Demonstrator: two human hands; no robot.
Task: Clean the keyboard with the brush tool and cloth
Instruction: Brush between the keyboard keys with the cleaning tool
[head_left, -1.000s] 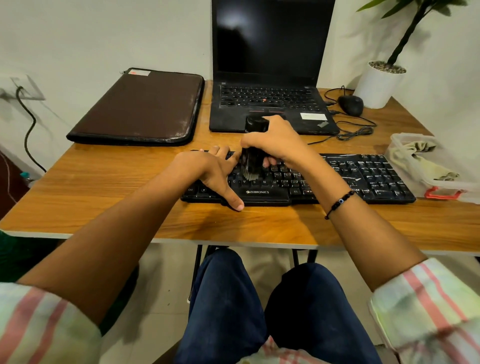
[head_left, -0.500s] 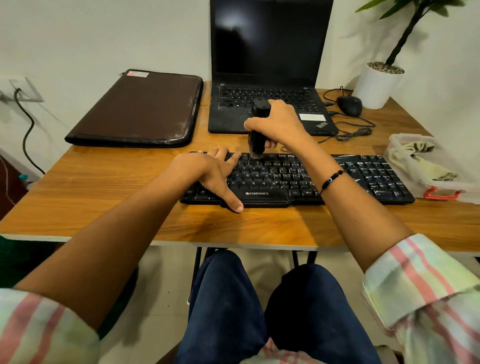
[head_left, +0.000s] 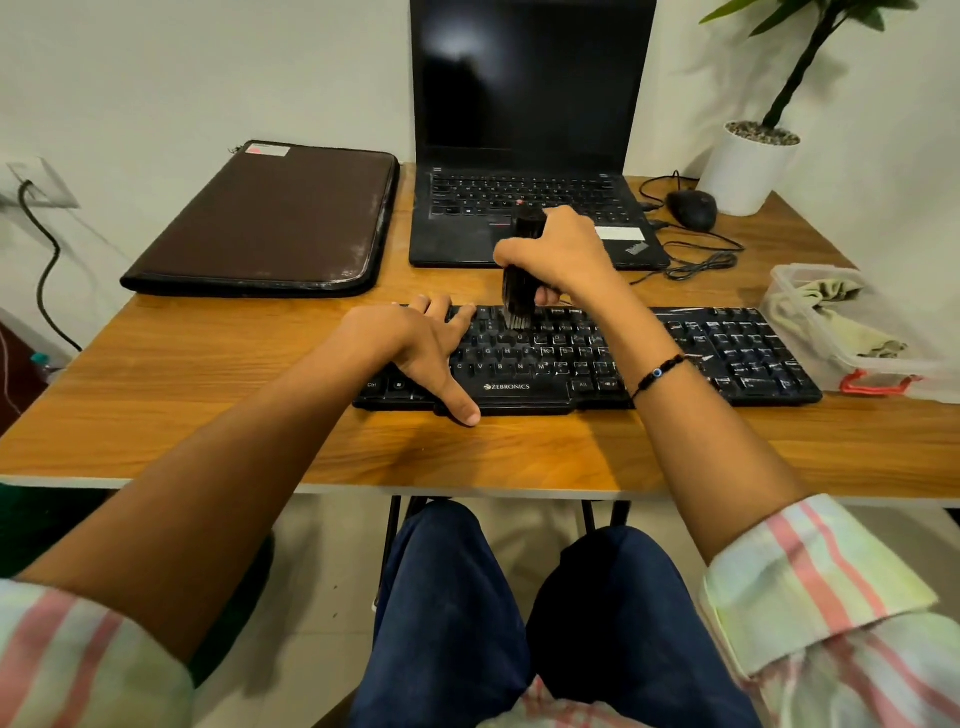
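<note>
Behind the keyboard (head_left: 587, 358) stand a laptop (head_left: 530, 156) and sleeve (head_left: 270, 218), a cloth tub (head_left: 852, 332) at its right end, while the right hand (head_left: 563, 257) grips the brush (head_left: 519, 280) upright on its top rows and the left hand (head_left: 415, 345) lies flat, fingers relaxed, on its left end.

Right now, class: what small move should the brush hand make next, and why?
Probably sweep the brush rightward along the top key rows. The right hand holds its bristles on the keyboard left of centre, the left hand braces the left end, and the right-hand keys show no brush on them.
</note>
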